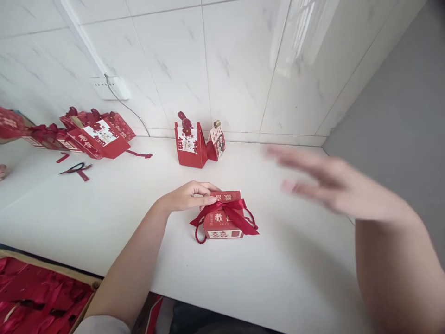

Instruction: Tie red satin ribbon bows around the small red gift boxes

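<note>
A red gift box (222,221) with gold and white print stands on the white table, a dark red satin ribbon bow (226,207) across its top and twisted cord loops at its sides. My left hand (194,195) grips the box at its far left corner, thumb on top near the bow, the other fingers partly hidden behind. Off to the right, my right hand (320,181) hovers over the table, smeared by motion. Its fingers are stretched out and hold nothing.
Two small red boxes (189,144) stand by the tiled wall. More red boxes (104,139) are heaped at the back left, near scissors (77,168) and ribbon scraps. A carton (38,297) of red boxes sits at the lower left. Part of another person's hand (3,171) shows far left.
</note>
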The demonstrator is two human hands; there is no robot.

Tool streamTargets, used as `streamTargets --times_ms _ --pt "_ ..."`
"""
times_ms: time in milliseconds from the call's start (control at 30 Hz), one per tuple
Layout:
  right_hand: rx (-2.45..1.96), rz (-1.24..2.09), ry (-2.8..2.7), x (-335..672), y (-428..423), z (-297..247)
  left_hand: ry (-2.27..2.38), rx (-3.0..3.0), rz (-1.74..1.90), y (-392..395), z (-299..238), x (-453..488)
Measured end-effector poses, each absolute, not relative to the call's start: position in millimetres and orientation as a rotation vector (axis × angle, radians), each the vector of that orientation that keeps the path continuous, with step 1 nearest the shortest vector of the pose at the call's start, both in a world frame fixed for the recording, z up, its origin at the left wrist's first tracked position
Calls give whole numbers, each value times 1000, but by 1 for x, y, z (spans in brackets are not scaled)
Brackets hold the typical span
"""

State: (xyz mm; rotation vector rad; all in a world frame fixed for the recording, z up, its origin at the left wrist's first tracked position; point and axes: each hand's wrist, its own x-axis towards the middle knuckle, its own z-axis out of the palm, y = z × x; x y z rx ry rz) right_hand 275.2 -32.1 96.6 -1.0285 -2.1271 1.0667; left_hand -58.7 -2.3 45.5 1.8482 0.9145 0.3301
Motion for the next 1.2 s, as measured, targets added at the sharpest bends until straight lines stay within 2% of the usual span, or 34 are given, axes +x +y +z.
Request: streamTargets --times_ms 100,200,367,433,567,667,767,933,1200 --pt "-903 1116 -2400 250 -40 96 929 1896 331 -3 46 -56" --pt "-1052 1067 -2288 237 -36 87 928 1933 307 -4 45 -55" --pt "-983 1615 -2175 226 -23 66 917 1909 277 -7 46 -52" --pt "-966 1697 -2169 223 -22 60 918 1905 331 -9 48 -53" --pt "-941 1735 -2205 217 -22 55 1127 1934 480 -12 55 -66" --pt "-854 1808 -2198 215 -20 52 1316 1948 155 -11 59 -79" --pt "-789 1892 -2130 214 -16 45 1239 1938 -53 -10 59 -82" --pt "-808 1984 -2066 212 -11 36 1050 1845 2 -8 55 -73" --pt "-819 1912 -2102 214 -9 42 881 1763 -14 -5 50 -78"
